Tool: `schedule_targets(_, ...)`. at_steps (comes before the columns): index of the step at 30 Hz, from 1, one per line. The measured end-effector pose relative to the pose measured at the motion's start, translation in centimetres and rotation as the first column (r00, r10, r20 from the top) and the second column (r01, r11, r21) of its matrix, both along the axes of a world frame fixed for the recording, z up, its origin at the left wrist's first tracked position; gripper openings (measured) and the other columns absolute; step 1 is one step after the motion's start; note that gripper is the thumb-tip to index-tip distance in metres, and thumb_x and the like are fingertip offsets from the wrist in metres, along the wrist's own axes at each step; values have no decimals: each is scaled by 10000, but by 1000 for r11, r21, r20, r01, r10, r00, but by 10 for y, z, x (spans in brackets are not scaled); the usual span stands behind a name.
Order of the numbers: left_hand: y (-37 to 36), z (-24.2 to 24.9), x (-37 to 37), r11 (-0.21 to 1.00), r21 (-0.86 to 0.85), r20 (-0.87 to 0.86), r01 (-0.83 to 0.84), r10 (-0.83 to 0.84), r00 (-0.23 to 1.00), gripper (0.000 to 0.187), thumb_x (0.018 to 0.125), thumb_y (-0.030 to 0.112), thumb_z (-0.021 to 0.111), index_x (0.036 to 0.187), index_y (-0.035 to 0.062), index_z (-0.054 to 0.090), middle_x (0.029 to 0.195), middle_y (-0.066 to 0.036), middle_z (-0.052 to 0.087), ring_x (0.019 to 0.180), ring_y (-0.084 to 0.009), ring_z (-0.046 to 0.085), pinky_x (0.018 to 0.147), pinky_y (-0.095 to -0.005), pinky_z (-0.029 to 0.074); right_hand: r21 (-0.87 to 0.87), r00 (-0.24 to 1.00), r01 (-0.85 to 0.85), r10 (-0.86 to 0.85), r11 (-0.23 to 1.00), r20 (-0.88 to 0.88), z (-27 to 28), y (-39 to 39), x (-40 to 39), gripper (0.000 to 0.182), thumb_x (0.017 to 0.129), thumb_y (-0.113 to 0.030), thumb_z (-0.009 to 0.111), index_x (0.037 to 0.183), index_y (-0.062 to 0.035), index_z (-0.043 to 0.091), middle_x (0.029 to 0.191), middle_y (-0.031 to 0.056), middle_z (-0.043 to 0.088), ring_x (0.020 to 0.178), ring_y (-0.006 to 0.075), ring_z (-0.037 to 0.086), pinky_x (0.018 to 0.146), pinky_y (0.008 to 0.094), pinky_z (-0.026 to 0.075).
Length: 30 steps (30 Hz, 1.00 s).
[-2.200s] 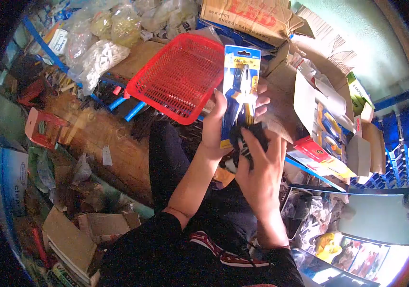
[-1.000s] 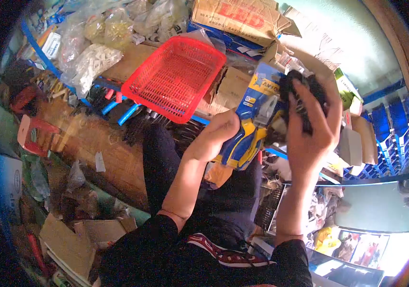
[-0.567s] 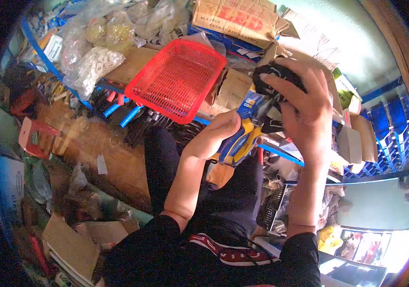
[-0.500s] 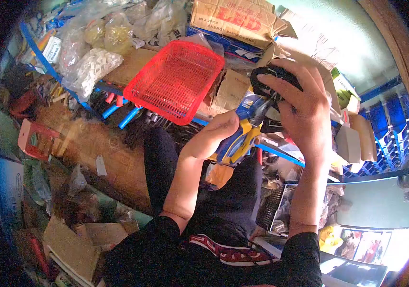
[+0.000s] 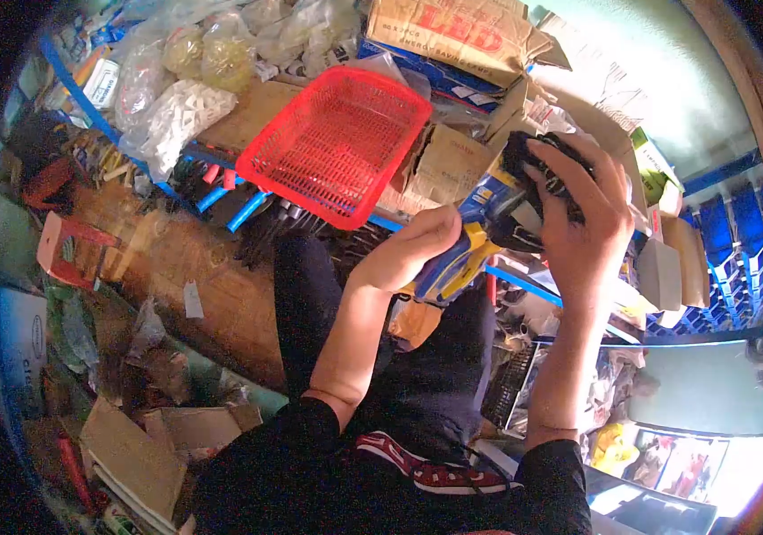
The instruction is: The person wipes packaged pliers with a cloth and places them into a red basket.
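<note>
My left hand [image 5: 412, 245] is closed around pliers [image 5: 463, 266] with blue and yellow handles. Their head points up and right, and a blue-and-yellow label or card shows beside it. My right hand [image 5: 588, 209] grips a crumpled black cloth [image 5: 524, 156] with its fingers bent over the top. The cloth lies against the upper end of the pliers and partly covers the jaws. To the left of both hands, a red plastic basket [image 5: 343, 214] rests on the shelf.
Cardboard boxes, including an LED lamp carton [image 5: 453, 36], stand at the back. Clear plastic bags [image 5: 189, 111] lie at upper left. Blue bins [image 5: 729, 241] line the right side. An open cardboard box [image 5: 136, 455] sits low on the left, near a red stool [image 5: 74, 250].
The black cloth and my right hand have shifted slightly right and down, and the cloth now sits lower around the pliers' head. The camera view has moved a little.
</note>
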<state>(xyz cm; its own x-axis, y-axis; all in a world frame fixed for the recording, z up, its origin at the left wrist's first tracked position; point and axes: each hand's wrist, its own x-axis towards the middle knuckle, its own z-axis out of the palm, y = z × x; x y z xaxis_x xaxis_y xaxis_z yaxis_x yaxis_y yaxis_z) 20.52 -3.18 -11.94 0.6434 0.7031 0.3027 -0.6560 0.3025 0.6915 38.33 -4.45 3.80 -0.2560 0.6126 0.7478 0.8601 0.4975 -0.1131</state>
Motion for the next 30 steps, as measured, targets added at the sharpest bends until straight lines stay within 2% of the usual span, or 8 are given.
schedule_targets(12, 11, -12, 1, 996, 87, 109, 1, -11, 994, 747, 1051, 587, 481, 1451, -44, 473, 1262, -164, 686, 1125, -223, 687, 973, -368, 549, 115, 991, 123, -117, 986, -59, 3, -7, 16, 327, 793, 25, 793, 1087, -115, 812, 1113, 91, 759, 1037, 254, 716, 931, 380, 537)
schedule_targets(14, 17, -18, 4, 998, 39, 151, 55, -60, 987, 784, 1041, 604, 484, 1489, -38, 435, 1269, -179, 677, 1117, -233, 688, 961, -376, 555, 97, 989, 145, -146, 985, 2, 4, -12, 9, 318, 801, 29, 794, 1085, -114, 813, 1118, 86, 760, 1025, 245, 719, 930, 374, 534)
schedule_targets(15, 7, -6, 12, 995, -93, 179, -20, 36, 983, 827, 1028, 627, 485, 1518, -33, 401, 1288, -180, 661, 1090, -239, 695, 946, -385, 562, 119, 992, 124, -120, 985, -40, 4, -12, 5, 328, 774, 19, 799, 1072, -119, 813, 1121, 91, 745, 1040, 267, 702, 928, 383, 543)
schedule_targets(18, 5, -2, 15, 989, -128, 161, -78, 98, 982, 827, 1024, 633, 485, 1532, -13, 394, 1312, -167, 649, 1111, -238, 687, 962, -388, 559, 129, 988, 98, -81, 987, -133, 3, -11, 5, 375, 740, 21, 778, 1086, -122, 804, 1140, 101, 723, 1051, 298, 674, 936, 410, 547)
schedule_targets(22, 5, 13, 19, 964, -180, 129, -193, 218, 967, 829, 1016, 644, 484, 1560, 27, 379, 1358, -140, 626, 1153, -235, 671, 994, -395, 554, -54, 999, 28, -27, 998, 17, -18, -5, 8, 476, 725, 43, 701, 1160, -134, 778, 1171, 113, 676, 1105, 331, 620, 981, 427, 519)
schedule_targets(23, 4, 24, 22, 924, -41, 107, -380, 383, 918, 776, 1039, 624, 448, 1573, 64, 382, 1354, -109, 639, 1147, -226, 674, 972, -379, 569, -84, 998, 56, -54, 995, 27, -24, -8, 5, 476, 725, 43, 698, 1161, -130, 776, 1181, 116, 667, 1105, 339, 616, 981, 428, 519)
schedule_targets(27, 9, 9, 20, 943, -250, 205, -221, 275, 940, 705, 1062, 588, 422, 1556, 84, 416, 1363, -101, 639, 1163, -234, 671, 995, -395, 566, -166, 997, 55, -46, 985, 60, -36, -25, -3, 478, 728, 34, 693, 1174, -121, 767, 1198, 140, 638, 1103, 359, 607, 969, 447, 531)
schedule_targets(30, 7, 10, 21, 949, -229, 205, -219, 267, 942, 693, 1062, 586, 425, 1537, 82, 434, 1336, -107, 652, 1138, -232, 685, 979, -394, 577, -206, 996, 77, -67, 975, 55, -36, -33, -4, 488, 724, 71, 675, 1160, -121, 781, 1186, 126, 665, 1075, 334, 636, 957, 441, 531)
